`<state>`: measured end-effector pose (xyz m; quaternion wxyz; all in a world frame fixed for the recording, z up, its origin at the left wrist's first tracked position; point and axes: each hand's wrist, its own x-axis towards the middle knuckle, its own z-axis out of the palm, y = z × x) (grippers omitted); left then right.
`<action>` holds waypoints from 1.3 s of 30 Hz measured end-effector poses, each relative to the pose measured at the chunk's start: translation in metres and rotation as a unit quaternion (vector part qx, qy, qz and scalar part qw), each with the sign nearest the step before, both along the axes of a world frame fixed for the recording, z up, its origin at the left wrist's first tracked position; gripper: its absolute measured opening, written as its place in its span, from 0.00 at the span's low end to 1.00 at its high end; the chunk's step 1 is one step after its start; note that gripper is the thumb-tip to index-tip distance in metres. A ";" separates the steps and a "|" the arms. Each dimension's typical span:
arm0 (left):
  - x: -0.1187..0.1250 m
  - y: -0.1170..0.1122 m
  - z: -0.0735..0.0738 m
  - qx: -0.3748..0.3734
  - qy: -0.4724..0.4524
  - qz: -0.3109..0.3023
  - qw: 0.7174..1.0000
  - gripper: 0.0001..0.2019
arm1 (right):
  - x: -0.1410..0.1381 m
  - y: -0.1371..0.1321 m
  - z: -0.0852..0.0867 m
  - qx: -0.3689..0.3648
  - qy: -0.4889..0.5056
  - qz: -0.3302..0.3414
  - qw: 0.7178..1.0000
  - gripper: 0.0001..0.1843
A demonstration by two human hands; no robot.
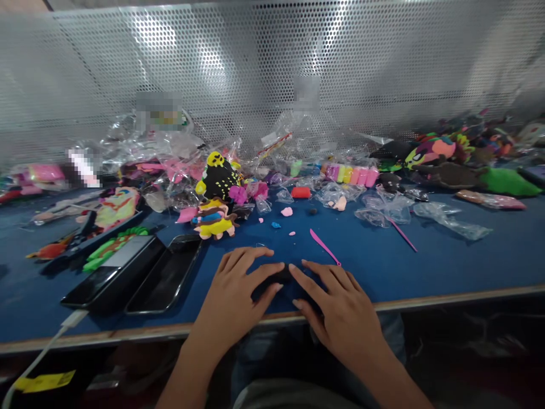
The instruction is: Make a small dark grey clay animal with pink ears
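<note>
Dark flattish clay lump (284,276) lies under fingertips of splayed, flat left hand (238,298) and right hand (343,312).

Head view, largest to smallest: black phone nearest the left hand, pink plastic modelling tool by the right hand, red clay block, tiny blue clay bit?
Black phone, also nearest the camera.
Pink plastic modelling tool.
Red clay block: farther back, so unsure against the tool.
Tiny blue clay bit.

A craft workbench, probably a modelling-clay workshop: blue table (447,267), perforated metal back panel (264,62), clay figures (219,179), wrapped clay sticks (349,174).
</note>
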<state>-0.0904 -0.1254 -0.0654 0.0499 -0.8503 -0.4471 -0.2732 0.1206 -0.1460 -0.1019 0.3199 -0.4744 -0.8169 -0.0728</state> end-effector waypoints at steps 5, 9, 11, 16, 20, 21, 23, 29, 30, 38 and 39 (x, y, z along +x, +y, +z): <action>0.000 0.002 -0.001 -0.040 -0.004 0.005 0.999 0.13 | 0.002 0.000 0.002 -0.011 -0.006 0.014 1.000 0.23; 0.000 0.007 -0.004 -0.097 -0.030 0.051 0.994 0.23 | 0.004 0.003 0.003 -0.038 0.019 0.008 0.999 0.27; 0.000 0.010 -0.003 -0.129 -0.039 0.057 0.989 0.20 | 0.004 0.005 0.006 -0.057 0.028 0.002 0.998 0.26; 0.002 0.012 0.004 -0.178 -0.153 0.004 0.972 0.11 | 0.002 0.014 0.019 -0.091 0.068 0.039 0.993 0.28; 0.003 0.007 0.009 -0.173 -0.256 -0.036 0.950 0.12 | 0.000 0.018 0.030 -0.044 0.168 0.109 0.979 0.19; 0.003 0.005 0.010 -0.170 -0.269 -0.048 0.947 0.13 | 0.000 0.018 0.033 -0.024 0.185 0.122 0.975 0.16; 0.003 0.002 0.010 -0.171 -0.293 -0.077 0.937 0.13 | 0.000 0.018 0.037 0.014 0.205 0.144 0.968 0.12; 0.009 -0.009 0.010 -0.233 -0.422 -0.139 0.865 0.16 | 0.001 0.010 0.040 0.053 0.241 0.169 0.954 0.11; 0.011 -0.010 0.010 -0.246 -0.450 -0.142 0.847 0.16 | 0.001 0.009 0.039 0.054 0.239 0.170 0.954 0.12; 0.025 -0.013 0.012 -0.296 -0.485 -0.108 0.816 0.14 | -0.010 0.007 0.034 0.099 0.229 0.152 0.956 0.20; 0.027 -0.014 0.012 -0.291 -0.491 -0.104 0.814 0.15 | -0.012 0.007 0.033 0.102 0.235 0.142 0.956 0.19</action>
